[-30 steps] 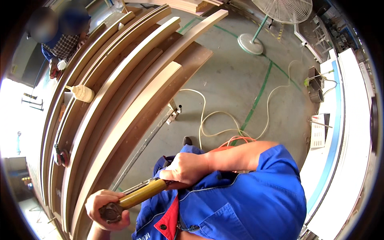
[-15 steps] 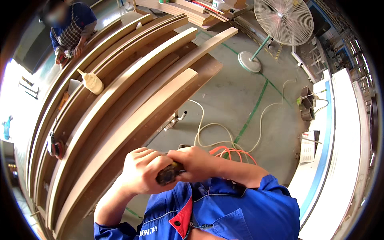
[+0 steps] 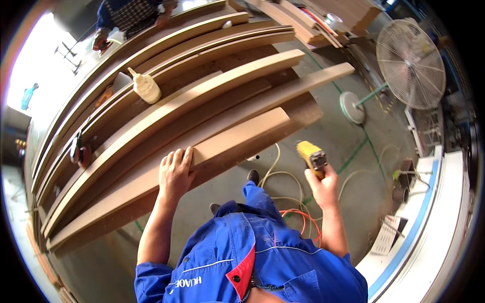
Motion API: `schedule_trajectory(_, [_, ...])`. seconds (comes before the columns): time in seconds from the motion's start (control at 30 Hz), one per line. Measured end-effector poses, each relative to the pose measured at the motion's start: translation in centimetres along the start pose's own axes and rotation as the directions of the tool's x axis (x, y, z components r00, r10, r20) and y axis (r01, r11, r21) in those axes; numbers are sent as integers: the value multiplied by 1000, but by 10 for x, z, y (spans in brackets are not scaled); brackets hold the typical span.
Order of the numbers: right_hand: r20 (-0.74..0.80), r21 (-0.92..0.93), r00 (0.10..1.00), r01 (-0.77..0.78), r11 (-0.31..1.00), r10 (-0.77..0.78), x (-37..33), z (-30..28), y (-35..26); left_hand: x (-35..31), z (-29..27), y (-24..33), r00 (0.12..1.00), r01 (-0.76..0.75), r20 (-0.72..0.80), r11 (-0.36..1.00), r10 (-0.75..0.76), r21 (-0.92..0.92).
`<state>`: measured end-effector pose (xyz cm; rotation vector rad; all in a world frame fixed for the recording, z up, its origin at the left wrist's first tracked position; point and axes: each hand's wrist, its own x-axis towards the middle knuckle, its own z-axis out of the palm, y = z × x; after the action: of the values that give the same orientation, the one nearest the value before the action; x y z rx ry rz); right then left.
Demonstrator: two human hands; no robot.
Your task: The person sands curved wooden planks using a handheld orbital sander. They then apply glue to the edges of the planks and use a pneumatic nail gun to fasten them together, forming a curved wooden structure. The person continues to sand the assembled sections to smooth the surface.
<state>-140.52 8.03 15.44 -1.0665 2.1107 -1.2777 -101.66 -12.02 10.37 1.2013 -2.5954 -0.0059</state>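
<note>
My left hand (image 3: 175, 172) lies on the nearest curved wooden strip (image 3: 242, 135), its fingers stretched over the wood. To the right, over the floor, my right hand (image 3: 324, 187) is closed round the handle of a yellow and black power tool (image 3: 312, 155); its exact kind is not clear. The strip rests on a large brown board (image 3: 303, 108), along with several more curved strips. A cream squeeze bottle (image 3: 146, 89) stands among them. Farther left, a red and black hand tool (image 3: 81, 150) sits between the strips.
Across the strips a person in a checked apron (image 3: 132, 17) holds a red tool. A large standing fan (image 3: 410, 64) is at the far right. Orange hose (image 3: 305, 217) and pale hose coil on the floor near my feet. White panels (image 3: 429, 237) line the right side.
My hands, together at my chest before, are now apart. The left has come down onto the front strip; the right has swung out with the tool. My view has shifted.
</note>
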Motion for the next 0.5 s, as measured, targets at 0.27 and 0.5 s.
schedule_trajectory(0.27, [75, -148, 994, 95, 984, -85, 102, 7, 8, 1, -37, -8, 992, 107, 65, 994, -106, -12])
schedule_trajectory(0.5, [-7, -472, 975, 193, 860, -223, 143, 47, 17, -48, -53, -79, 947, 312, 118, 941, -298, -130])
